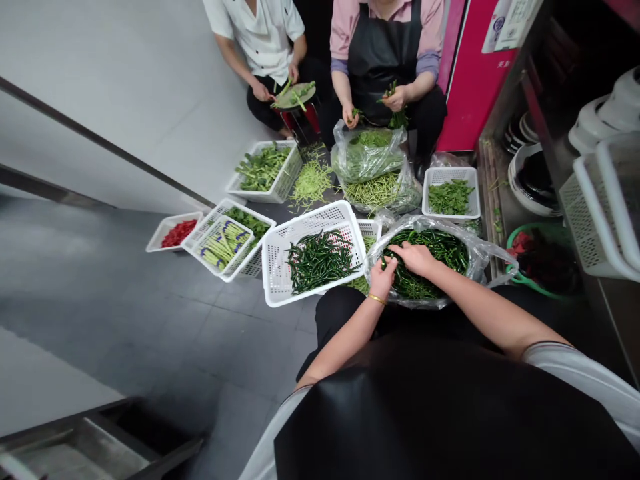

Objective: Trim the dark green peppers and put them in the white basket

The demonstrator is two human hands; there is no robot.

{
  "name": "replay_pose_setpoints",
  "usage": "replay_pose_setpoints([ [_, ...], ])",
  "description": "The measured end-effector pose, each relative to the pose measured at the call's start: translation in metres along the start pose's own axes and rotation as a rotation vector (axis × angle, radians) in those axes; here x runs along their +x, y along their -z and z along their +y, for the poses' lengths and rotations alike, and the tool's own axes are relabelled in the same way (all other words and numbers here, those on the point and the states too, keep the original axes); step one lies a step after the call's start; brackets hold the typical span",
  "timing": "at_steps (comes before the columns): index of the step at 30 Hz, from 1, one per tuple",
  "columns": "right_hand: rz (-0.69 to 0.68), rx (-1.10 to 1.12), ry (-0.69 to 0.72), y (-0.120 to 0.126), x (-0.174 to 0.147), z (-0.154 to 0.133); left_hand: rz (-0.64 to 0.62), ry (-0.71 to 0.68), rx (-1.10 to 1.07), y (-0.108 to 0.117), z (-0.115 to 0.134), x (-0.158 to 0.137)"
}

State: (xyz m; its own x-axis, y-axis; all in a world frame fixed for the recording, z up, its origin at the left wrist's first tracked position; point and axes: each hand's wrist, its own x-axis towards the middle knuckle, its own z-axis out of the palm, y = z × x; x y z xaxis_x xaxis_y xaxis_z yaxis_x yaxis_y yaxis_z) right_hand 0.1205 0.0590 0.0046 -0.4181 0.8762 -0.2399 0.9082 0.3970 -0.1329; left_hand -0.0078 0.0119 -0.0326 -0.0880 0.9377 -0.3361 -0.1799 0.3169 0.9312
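My left hand [384, 277] is closed, fingers pinched around a green chili pepper [383, 262] at the near left rim of a clear plastic bag [477, 250]. Close beside it, my right hand [416, 259] reaches across the bag, its bent fingers closed at the peppers; what exactly they grip is partly hidden. Long dark green chili peppers [443, 248] fill the bag, which sits in front of my lap. Just to the left stands a white perforated basket [313, 220] with more green chili peppers [320, 260] lying in it.
Two people sit opposite: one handles stalks over a round board [295, 97], the other holds greens above a bag [370, 160]. Baskets of leaves [450, 198], stalks [225, 245] and red pieces [179, 233] stand around. A green basin [537, 267] and shelving are at right.
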Motion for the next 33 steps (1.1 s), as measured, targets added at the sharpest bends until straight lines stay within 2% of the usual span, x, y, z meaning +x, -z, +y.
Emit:
replay_pose_setpoints([
  [2, -0.056, -0.042, 0.027, -0.001, 0.009, 0.002, -0.011, 0.019, -0.119, 0.004, 0.006, -0.002],
  [4, -0.034, -0.057, 0.011, -0.007, 0.005, 0.011, -0.052, 0.07, -0.198, 0.005, 0.011, -0.004],
  [8, 0.04, -0.02, 0.02, -0.024, -0.038, 0.033, -0.166, 0.301, -0.258, -0.002, 0.009, -0.009],
  [11, 0.088, 0.026, 0.062, -0.034, -0.076, 0.029, -0.234, 0.392, -0.198, -0.012, 0.003, -0.012],
  [14, 0.146, 0.173, 0.167, -0.037, -0.096, 0.014, -0.268, 0.371, -0.135, -0.015, 0.001, -0.013],
  [16, 0.199, 0.405, 0.198, -0.035, -0.097, 0.011, -0.267, 0.325, -0.116, -0.012, 0.003, -0.013],
  [19, 0.22, 0.926, 0.053, -0.025, -0.086, 0.019, -0.299, 0.263, -0.061, -0.004, 0.01, -0.014],
  [22, 0.07, 1.278, -0.094, -0.013, -0.073, 0.024, -0.392, 0.236, -0.02, 0.001, 0.016, -0.018],
  [25, -0.035, 1.261, -0.148, -0.008, -0.069, 0.015, -0.351, 0.221, -0.084, 0.0, 0.018, -0.019],
  [27, -0.015, 1.207, -0.192, -0.007, -0.071, 0.007, -0.308, 0.216, -0.111, 0.0, 0.019, -0.018],
  [28, 0.011, 1.221, -0.204, -0.007, -0.072, 0.004, -0.329, 0.217, -0.103, 0.001, 0.02, -0.018],
  [30, 0.05, 1.338, -0.189, -0.007, -0.074, 0.002, -0.465, 0.237, -0.04, 0.003, 0.023, -0.019],
  [32, 0.037, 1.445, -0.121, -0.006, -0.073, 0.004, -0.619, 0.254, 0.023, 0.005, 0.025, -0.021],
  [33, 0.019, 1.458, -0.08, -0.005, -0.073, 0.006, -0.657, 0.254, 0.04, 0.006, 0.026, -0.022],
])
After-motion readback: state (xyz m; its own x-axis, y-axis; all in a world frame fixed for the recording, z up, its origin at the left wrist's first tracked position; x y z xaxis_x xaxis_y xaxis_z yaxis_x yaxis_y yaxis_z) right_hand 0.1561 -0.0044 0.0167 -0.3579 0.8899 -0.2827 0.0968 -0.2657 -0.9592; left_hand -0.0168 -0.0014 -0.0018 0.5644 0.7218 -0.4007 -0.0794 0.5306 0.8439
